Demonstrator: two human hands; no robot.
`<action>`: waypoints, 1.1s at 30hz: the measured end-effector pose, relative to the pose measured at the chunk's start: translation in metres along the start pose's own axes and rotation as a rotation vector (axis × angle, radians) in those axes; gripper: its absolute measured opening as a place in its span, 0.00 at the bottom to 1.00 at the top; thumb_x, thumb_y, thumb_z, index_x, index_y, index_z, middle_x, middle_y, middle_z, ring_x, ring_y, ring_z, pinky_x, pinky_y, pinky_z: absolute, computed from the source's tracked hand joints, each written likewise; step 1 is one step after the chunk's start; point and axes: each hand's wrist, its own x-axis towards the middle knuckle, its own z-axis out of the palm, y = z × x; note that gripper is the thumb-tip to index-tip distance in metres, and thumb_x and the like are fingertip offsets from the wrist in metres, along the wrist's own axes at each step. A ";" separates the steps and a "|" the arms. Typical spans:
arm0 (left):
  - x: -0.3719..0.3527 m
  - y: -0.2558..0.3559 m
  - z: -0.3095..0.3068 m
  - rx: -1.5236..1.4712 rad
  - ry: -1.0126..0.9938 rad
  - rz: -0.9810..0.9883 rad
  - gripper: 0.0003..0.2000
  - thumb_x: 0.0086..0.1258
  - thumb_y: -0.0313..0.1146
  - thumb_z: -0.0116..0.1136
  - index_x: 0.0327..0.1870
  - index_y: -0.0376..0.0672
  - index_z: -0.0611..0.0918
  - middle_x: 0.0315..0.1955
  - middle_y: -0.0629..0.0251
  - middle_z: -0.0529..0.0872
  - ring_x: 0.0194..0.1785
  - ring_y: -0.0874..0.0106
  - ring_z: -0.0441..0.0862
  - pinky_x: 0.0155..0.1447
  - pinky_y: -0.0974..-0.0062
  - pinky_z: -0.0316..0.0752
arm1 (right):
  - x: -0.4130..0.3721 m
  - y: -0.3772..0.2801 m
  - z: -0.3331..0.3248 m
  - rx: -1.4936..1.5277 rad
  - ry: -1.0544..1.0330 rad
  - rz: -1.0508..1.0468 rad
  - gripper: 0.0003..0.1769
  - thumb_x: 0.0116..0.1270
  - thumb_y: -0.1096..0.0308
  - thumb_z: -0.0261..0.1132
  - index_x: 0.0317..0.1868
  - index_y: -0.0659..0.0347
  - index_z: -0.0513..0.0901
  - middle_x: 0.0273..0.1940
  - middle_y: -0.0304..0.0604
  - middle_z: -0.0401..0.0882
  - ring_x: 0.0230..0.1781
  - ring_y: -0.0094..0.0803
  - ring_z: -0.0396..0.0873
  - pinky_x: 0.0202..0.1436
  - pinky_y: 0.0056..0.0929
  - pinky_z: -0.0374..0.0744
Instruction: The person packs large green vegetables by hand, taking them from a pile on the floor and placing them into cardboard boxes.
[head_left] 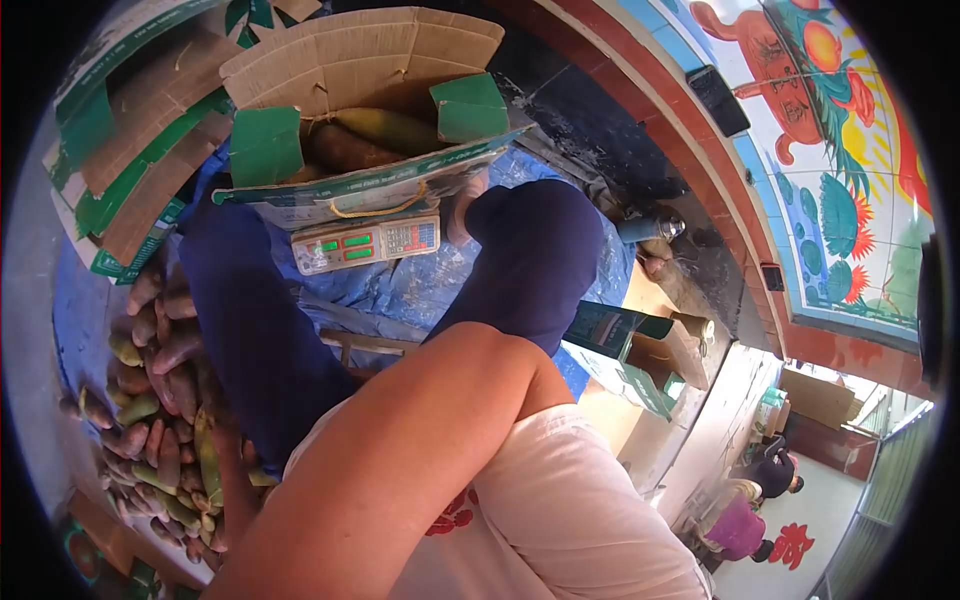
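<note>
My right forearm (390,470) crosses in front of me from the elbow toward the lower left; its hand is out of the picture. What looks like my left hand (230,455) reaches down to a pile of long reddish-brown and green root-like vegetables (180,350). It is beside a long green vegetable (206,460); its fingers are too hidden to show whether they grip. Between my knees, an open green-and-white carton (340,200) with a rope handle sits on a digital weighing scale (366,243) with lit green displays. Several long vegetables (380,130) lie in it.
Other open cartons stand at the upper left (150,120) and at the right (625,345). Blue sheeting (400,285) covers the ground. A bottle or flask (650,228) lies beyond my right knee. Two people (745,510) are farther off, near a painted wall (840,150).
</note>
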 end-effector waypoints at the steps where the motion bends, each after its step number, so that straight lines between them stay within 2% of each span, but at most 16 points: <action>1: 0.000 0.000 0.000 -0.004 -0.003 -0.002 0.32 0.66 0.51 0.52 0.68 0.43 0.65 0.55 0.49 0.78 0.58 0.54 0.77 0.59 0.59 0.73 | -0.001 0.000 0.001 -0.002 0.002 -0.002 0.11 0.59 0.64 0.63 0.42 0.58 0.79 0.40 0.44 0.77 0.39 0.36 0.78 0.41 0.32 0.76; 9: 0.004 -0.002 0.003 -0.028 -0.007 0.045 0.32 0.67 0.51 0.51 0.68 0.43 0.65 0.54 0.48 0.79 0.57 0.54 0.77 0.58 0.59 0.73 | -0.005 0.002 0.020 -0.004 0.019 -0.023 0.14 0.57 0.66 0.66 0.45 0.56 0.80 0.42 0.46 0.78 0.38 0.35 0.78 0.39 0.31 0.77; 12: 0.002 0.000 0.003 0.051 0.042 0.127 0.31 0.67 0.51 0.51 0.68 0.42 0.66 0.51 0.46 0.81 0.55 0.52 0.79 0.56 0.57 0.74 | -0.006 0.005 0.027 -0.033 0.015 -0.026 0.15 0.56 0.67 0.67 0.46 0.56 0.81 0.43 0.47 0.78 0.38 0.35 0.78 0.38 0.31 0.77; 15: 0.005 -0.006 0.010 0.023 0.093 0.285 0.33 0.66 0.53 0.52 0.68 0.42 0.66 0.53 0.47 0.80 0.56 0.53 0.78 0.57 0.58 0.74 | -0.015 0.008 0.028 -0.081 0.004 -0.005 0.17 0.55 0.67 0.68 0.47 0.55 0.82 0.43 0.47 0.78 0.38 0.35 0.79 0.37 0.30 0.78; 17: 0.004 -0.008 0.020 -0.132 0.236 0.432 0.33 0.66 0.53 0.50 0.68 0.44 0.66 0.56 0.49 0.78 0.59 0.56 0.77 0.61 0.60 0.72 | -0.024 0.010 0.022 -0.139 -0.028 0.034 0.18 0.54 0.68 0.69 0.47 0.55 0.82 0.44 0.48 0.79 0.37 0.35 0.79 0.37 0.30 0.78; 19: -0.049 0.031 -0.024 -0.190 0.125 0.207 0.31 0.67 0.51 0.48 0.68 0.43 0.66 0.59 0.48 0.75 0.63 0.57 0.74 0.64 0.61 0.69 | -0.037 0.016 0.005 -0.238 -0.096 0.096 0.19 0.53 0.68 0.69 0.48 0.54 0.82 0.44 0.48 0.79 0.37 0.35 0.79 0.36 0.30 0.78; 22: -0.031 0.027 -0.002 -0.225 0.220 0.198 0.27 0.67 0.40 0.51 0.68 0.44 0.67 0.59 0.53 0.77 0.63 0.56 0.73 0.65 0.63 0.68 | -0.069 0.034 -0.028 -0.423 -0.299 0.223 0.22 0.50 0.71 0.71 0.49 0.53 0.82 0.46 0.49 0.79 0.40 0.37 0.80 0.38 0.32 0.79; 23: -0.033 0.026 -0.001 -0.244 0.186 0.179 0.28 0.67 0.40 0.51 0.68 0.43 0.67 0.59 0.53 0.77 0.63 0.56 0.73 0.66 0.64 0.67 | -0.080 0.041 -0.039 -0.509 -0.373 0.261 0.24 0.48 0.73 0.71 0.49 0.53 0.82 0.47 0.49 0.79 0.41 0.39 0.80 0.39 0.33 0.79; 25: -0.010 0.012 0.023 -0.185 0.153 0.140 0.33 0.68 0.45 0.47 0.70 0.33 0.59 0.55 0.44 0.78 0.58 0.56 0.78 0.61 0.62 0.72 | -0.091 0.047 -0.061 -0.654 -0.377 0.420 0.25 0.50 0.78 0.67 0.52 0.56 0.80 0.47 0.49 0.79 0.44 0.45 0.79 0.43 0.40 0.78; 27: -0.044 0.029 -0.009 -0.225 0.077 0.019 0.34 0.68 0.43 0.48 0.69 0.29 0.57 0.53 0.44 0.79 0.57 0.57 0.79 0.59 0.63 0.73 | -0.107 0.053 -0.080 -0.849 -0.316 0.537 0.25 0.51 0.80 0.66 0.53 0.59 0.79 0.49 0.48 0.78 0.47 0.46 0.78 0.50 0.39 0.76; 30: -0.059 0.046 -0.021 -0.264 0.043 -0.074 0.35 0.67 0.40 0.48 0.70 0.27 0.54 0.53 0.46 0.80 0.56 0.58 0.80 0.57 0.64 0.74 | -0.123 0.068 -0.104 -1.041 -0.292 0.707 0.21 0.57 0.74 0.65 0.53 0.60 0.78 0.51 0.50 0.77 0.51 0.49 0.76 0.55 0.42 0.73; 33: -0.057 0.045 -0.016 -0.267 0.037 -0.083 0.36 0.67 0.39 0.48 0.71 0.28 0.51 0.52 0.46 0.81 0.55 0.58 0.81 0.57 0.64 0.74 | -0.154 0.084 -0.118 -1.156 -0.381 0.755 0.23 0.60 0.71 0.65 0.57 0.61 0.74 0.50 0.52 0.76 0.52 0.49 0.74 0.57 0.44 0.70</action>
